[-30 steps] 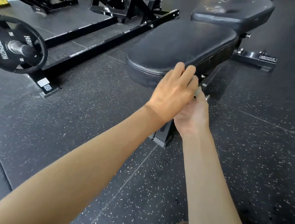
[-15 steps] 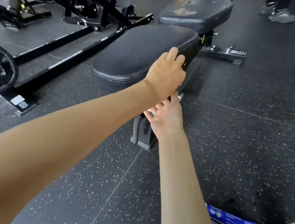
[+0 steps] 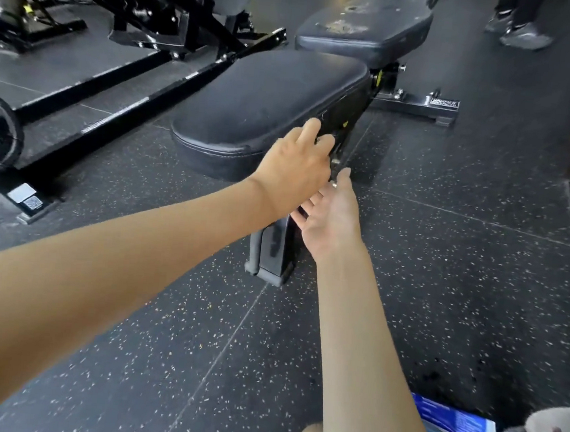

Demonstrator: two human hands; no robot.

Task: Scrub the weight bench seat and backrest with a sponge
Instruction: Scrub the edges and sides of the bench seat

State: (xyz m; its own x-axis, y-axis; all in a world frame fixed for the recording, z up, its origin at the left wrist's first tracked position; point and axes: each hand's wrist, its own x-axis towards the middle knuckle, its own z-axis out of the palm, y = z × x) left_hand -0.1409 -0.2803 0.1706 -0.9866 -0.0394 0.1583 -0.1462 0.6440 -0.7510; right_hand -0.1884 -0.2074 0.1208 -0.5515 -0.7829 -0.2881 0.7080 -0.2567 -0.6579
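While the left hand (image 3: 294, 170) curls its fingers on the side of the seat (image 3: 268, 102), bring the right hand (image 3: 331, 216), fingers loose and apart, to the little pin (image 3: 334, 185) just below the seat.

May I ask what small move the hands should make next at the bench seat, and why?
Probably the right hand should pinch the small metal pin at its thumb tip: it lies open, palm up, beside it, while the left hand rests on the seat edge. No sponge shows.

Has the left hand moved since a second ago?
Yes. The left hand slid along the right edge of the seat, away from its near corner toward the backrest.
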